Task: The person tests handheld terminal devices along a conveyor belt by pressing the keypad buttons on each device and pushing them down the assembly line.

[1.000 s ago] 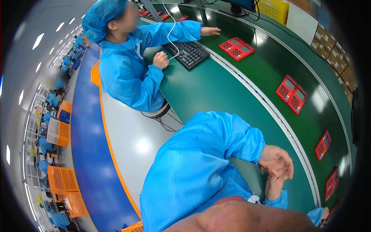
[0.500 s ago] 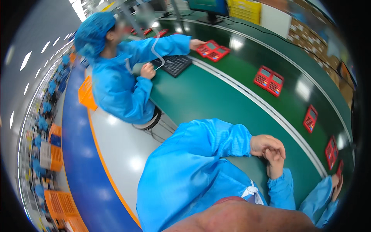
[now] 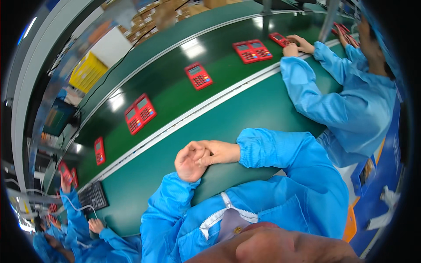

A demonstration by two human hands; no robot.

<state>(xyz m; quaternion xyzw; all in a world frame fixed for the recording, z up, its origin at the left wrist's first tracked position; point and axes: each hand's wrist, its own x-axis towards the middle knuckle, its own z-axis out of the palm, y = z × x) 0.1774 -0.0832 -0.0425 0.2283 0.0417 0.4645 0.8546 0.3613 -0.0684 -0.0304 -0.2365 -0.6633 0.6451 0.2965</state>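
Green belt (image 3: 170, 90) beneath red terminals (image 3: 198, 76)

Terminals (image 3: 198, 76) lie spaced along the belt (image 3: 169, 96), beyond the counter (image 3: 250, 105); a keyboard (image 3: 93, 195), apparently on the counter, lies at left.

Glossy smooth belt (image 3: 169, 90), plastic keypad terminals (image 3: 198, 76), creased cloth sleeve (image 3: 263, 149), metallic rail (image 3: 193, 117)

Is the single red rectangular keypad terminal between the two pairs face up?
Face up: the red terminal shows its screen and dark keys.
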